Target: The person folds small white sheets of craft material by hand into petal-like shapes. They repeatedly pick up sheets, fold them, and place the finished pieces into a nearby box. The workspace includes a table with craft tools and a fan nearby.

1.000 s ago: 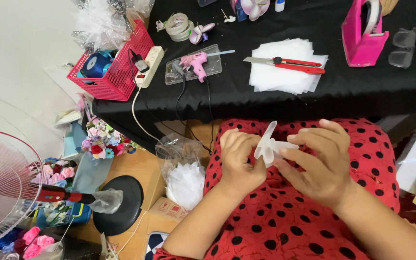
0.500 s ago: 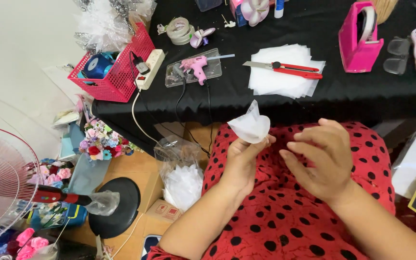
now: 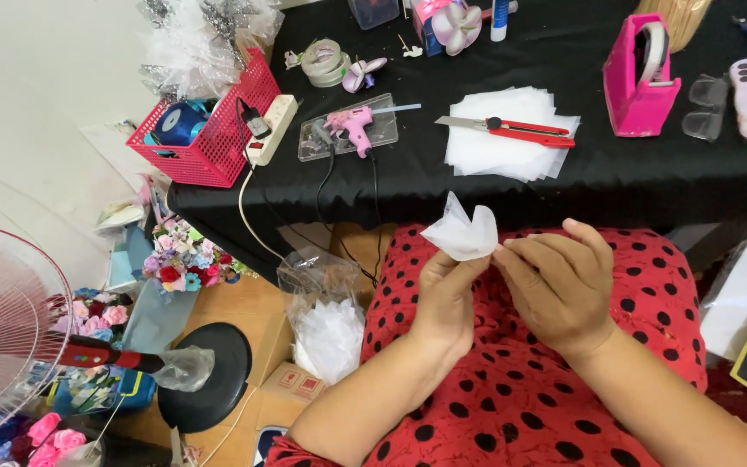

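Far left, a red-and-white fan [image 3: 2, 329] stands low beside heaps of small fabric flowers [image 3: 179, 259]. Moving right, a red basket [image 3: 209, 130] sits at the corner of the black-covered bench [image 3: 616, 182], a white power strip [image 3: 270, 130] leaning against it. Next along, a pink glue gun [image 3: 352, 128] rests on a clear tray, and further on a stack of white sheets [image 3: 507, 143] carries a red-handled cutter [image 3: 512, 130]. Below the bench edge, in the middle, the left hand [image 3: 447, 298] pinches a folded white piece [image 3: 462, 232] from underneath, fingers clenched on its lower tip (the piece fans upward, above the red spotted lap). Just beside it, the right hand [image 3: 559, 290] has its fingers curled, thumb and forefinger meeting at the piece's right lower edge and gripping it there. Farther right on the bench, a pink tape dispenser [image 3: 637, 78] stands upright, with clear glasses [image 3: 706, 108] near it.
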